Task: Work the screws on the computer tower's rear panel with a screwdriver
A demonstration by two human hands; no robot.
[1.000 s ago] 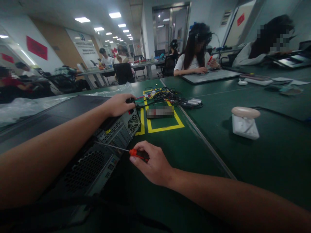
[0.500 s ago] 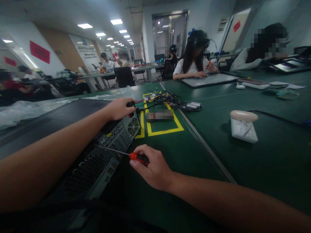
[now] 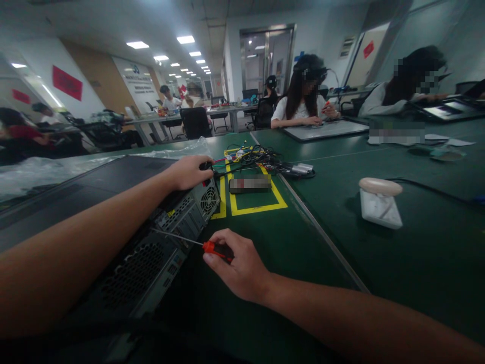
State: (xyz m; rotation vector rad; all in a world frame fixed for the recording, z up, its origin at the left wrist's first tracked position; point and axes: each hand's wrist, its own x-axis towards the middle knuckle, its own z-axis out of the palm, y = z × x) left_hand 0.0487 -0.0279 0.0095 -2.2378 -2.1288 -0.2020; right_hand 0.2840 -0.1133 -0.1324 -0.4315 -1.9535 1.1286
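Note:
A black desktop computer case (image 3: 144,163) lies on its side at the left, its grey back panel with vents and ports facing right. Bent over the far rear corner of the case, my left hand (image 3: 191,173) grips it near a power supply fan grille and several cables; black material shows between thumb and fingers. My right hand (image 3: 240,263) is closed around the red-and-black handle of a screwdriver (image 3: 207,246). The screwdriver's long shaft points left, its tip at the back panel around the slot covers; what the tip touches is too small to make out.
Tangled cables (image 3: 261,154) and a dark block (image 3: 250,183) lie by yellow tape (image 3: 259,208) on the green table (image 3: 303,263). A white box with a beige oval lid (image 3: 381,202) stands right. Crumpled clear plastic (image 3: 38,174) lies behind the case. Two people work across the table.
The view has tilted slightly, so everything sits a little lower in the picture. Both hands keep the same places, and the screwdriver stays against the back panel.

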